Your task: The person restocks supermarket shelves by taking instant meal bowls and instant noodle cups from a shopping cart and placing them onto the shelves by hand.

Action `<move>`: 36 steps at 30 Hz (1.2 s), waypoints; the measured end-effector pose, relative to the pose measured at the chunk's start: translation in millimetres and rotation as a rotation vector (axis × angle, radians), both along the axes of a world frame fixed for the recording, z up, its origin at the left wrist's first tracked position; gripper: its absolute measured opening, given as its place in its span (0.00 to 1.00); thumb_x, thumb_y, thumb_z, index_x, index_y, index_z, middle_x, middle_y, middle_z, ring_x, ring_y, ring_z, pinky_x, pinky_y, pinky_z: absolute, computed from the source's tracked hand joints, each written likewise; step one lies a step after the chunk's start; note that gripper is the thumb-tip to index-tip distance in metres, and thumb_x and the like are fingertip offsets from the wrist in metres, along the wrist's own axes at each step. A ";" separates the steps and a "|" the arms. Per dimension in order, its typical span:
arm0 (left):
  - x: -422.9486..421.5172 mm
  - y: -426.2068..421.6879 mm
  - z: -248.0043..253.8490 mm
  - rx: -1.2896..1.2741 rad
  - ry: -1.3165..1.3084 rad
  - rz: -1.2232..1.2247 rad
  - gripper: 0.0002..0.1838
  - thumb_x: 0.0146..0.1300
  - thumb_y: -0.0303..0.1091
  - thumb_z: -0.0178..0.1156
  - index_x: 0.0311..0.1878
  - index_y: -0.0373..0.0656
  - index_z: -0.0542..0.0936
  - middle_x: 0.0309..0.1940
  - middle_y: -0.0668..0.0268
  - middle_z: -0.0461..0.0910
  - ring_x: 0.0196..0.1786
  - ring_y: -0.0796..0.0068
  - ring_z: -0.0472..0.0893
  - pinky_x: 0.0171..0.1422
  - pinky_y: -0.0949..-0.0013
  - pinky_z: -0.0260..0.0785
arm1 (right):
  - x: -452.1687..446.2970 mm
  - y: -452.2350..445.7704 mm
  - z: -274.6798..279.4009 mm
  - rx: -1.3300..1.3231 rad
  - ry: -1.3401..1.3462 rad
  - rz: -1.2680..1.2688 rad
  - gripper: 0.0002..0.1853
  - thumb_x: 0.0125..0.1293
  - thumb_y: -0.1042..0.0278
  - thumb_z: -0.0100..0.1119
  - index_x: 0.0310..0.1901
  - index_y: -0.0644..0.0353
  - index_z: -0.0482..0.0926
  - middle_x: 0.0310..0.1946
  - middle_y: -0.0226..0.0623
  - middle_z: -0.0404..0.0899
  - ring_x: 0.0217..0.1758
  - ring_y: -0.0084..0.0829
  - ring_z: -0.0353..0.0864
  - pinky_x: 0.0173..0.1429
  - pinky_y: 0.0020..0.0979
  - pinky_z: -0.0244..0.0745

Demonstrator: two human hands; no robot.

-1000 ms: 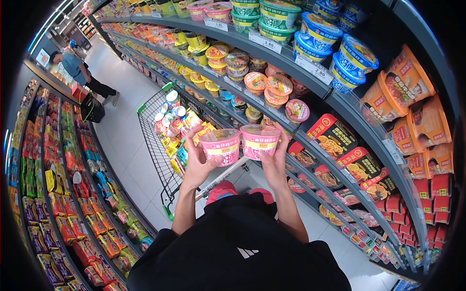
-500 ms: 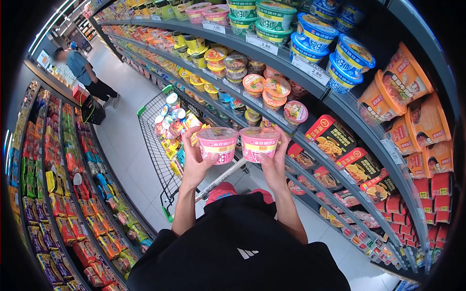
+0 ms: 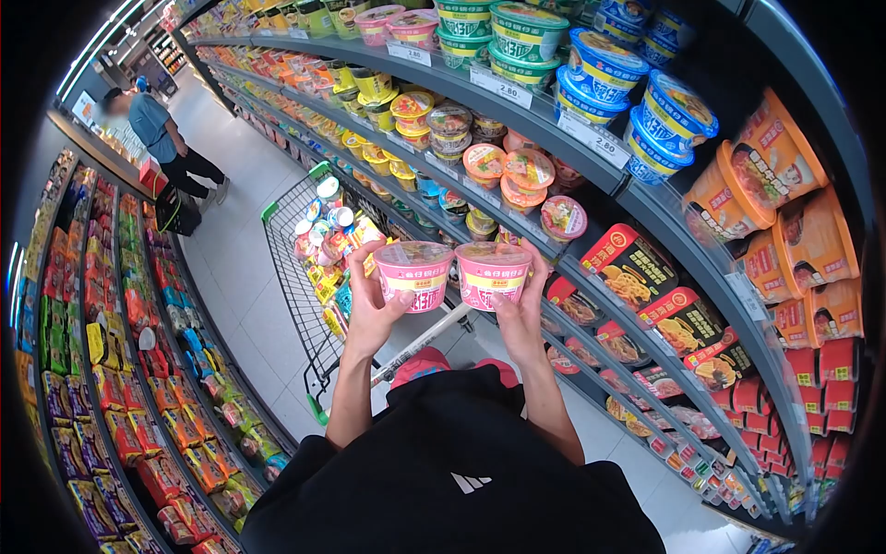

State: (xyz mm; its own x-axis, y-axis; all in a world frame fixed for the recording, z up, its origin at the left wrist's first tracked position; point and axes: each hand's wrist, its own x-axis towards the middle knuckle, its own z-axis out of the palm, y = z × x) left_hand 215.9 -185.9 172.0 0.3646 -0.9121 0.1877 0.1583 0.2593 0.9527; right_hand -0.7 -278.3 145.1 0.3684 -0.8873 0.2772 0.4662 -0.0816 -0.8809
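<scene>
My left hand (image 3: 371, 309) is wrapped round the outer side of a pink noodle bowl (image 3: 414, 277), thumb on its front. A second pink noodle bowl (image 3: 493, 277) is gripped by my right hand (image 3: 523, 309), thumb also on the front. Both bowls are upright, side by side at chest height, their rims nearly touching, with clear lids and yellow bands. Behind and to the left of them stands a shopping cart (image 3: 293, 297) holding a heap of colourful packs and cups (image 3: 334, 242).
Shelves of stacked noodle bowls (image 3: 604, 63) curve along the right, with orange tubs (image 3: 771, 157) and black-red boxes (image 3: 628, 266). Bagged goods (image 3: 115, 388) fill the left shelves. In the aisle at the upper left, a person (image 3: 161, 138) stands beside a black basket (image 3: 177, 210).
The two bowls have shifted slightly left and become more level, with a small gap opening between their bodies. The distant person has turned a little.
</scene>
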 end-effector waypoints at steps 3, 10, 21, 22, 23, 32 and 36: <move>0.5 -1.0 -1.3 0.003 0.001 0.004 0.51 0.64 0.40 0.80 0.80 0.46 0.55 0.68 0.47 0.77 0.70 0.58 0.81 0.77 0.55 0.74 | 0.5 -1.1 -0.5 -0.008 0.023 -0.001 0.52 0.73 0.58 0.71 0.85 0.56 0.43 0.77 0.52 0.61 0.80 0.43 0.69 0.81 0.45 0.70; 2.4 -2.2 -0.4 0.011 -0.008 0.007 0.50 0.64 0.39 0.79 0.80 0.46 0.55 0.68 0.48 0.77 0.71 0.59 0.81 0.77 0.56 0.73 | 3.6 -1.6 2.6 -0.003 0.027 0.021 0.53 0.73 0.57 0.71 0.85 0.56 0.42 0.77 0.52 0.61 0.80 0.43 0.69 0.81 0.45 0.70; 6.5 -10.9 -2.9 0.030 -0.019 -0.007 0.48 0.65 0.40 0.78 0.79 0.46 0.56 0.67 0.49 0.77 0.70 0.60 0.81 0.76 0.57 0.73 | 6.1 -9.1 0.0 -0.023 0.068 0.002 0.51 0.73 0.56 0.70 0.84 0.55 0.43 0.77 0.51 0.59 0.80 0.42 0.69 0.81 0.44 0.69; 6.6 -11.7 -3.0 0.033 -0.017 -0.008 0.48 0.66 0.40 0.78 0.79 0.46 0.56 0.67 0.49 0.78 0.70 0.60 0.81 0.76 0.57 0.73 | 6.3 -9.4 1.5 -0.021 0.071 0.004 0.51 0.73 0.56 0.70 0.84 0.55 0.43 0.77 0.51 0.59 0.80 0.42 0.69 0.81 0.44 0.70; 7.1 -12.7 -3.5 0.035 0.000 -0.010 0.48 0.65 0.40 0.78 0.79 0.45 0.56 0.67 0.49 0.78 0.70 0.60 0.81 0.76 0.57 0.73 | 6.8 -9.9 2.3 -0.019 0.073 0.005 0.51 0.74 0.56 0.70 0.84 0.55 0.43 0.78 0.51 0.59 0.81 0.42 0.68 0.81 0.44 0.70; 4.7 -21.8 -1.8 -0.054 -0.246 0.195 0.52 0.61 0.33 0.82 0.79 0.42 0.55 0.68 0.48 0.78 0.68 0.61 0.82 0.73 0.59 0.77 | 29.1 -13.5 4.2 -0.216 0.160 -0.175 0.51 0.73 0.72 0.72 0.85 0.54 0.43 0.75 0.50 0.62 0.78 0.41 0.71 0.79 0.44 0.73; 20.5 -25.4 -8.3 -0.058 -0.102 0.154 0.50 0.61 0.37 0.82 0.78 0.42 0.57 0.66 0.50 0.79 0.66 0.62 0.84 0.71 0.60 0.78 | 36.5 -16.0 3.6 -0.098 0.114 -0.126 0.49 0.74 0.71 0.70 0.85 0.53 0.44 0.74 0.49 0.62 0.76 0.39 0.73 0.78 0.42 0.74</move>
State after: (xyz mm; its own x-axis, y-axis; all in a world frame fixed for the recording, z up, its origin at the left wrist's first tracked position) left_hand 236.3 -211.4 163.6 0.4752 -0.8338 0.2812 0.0163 0.3279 0.9446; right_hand 35.7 -294.3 148.7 0.2900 -0.8993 0.3275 0.3441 -0.2213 -0.9125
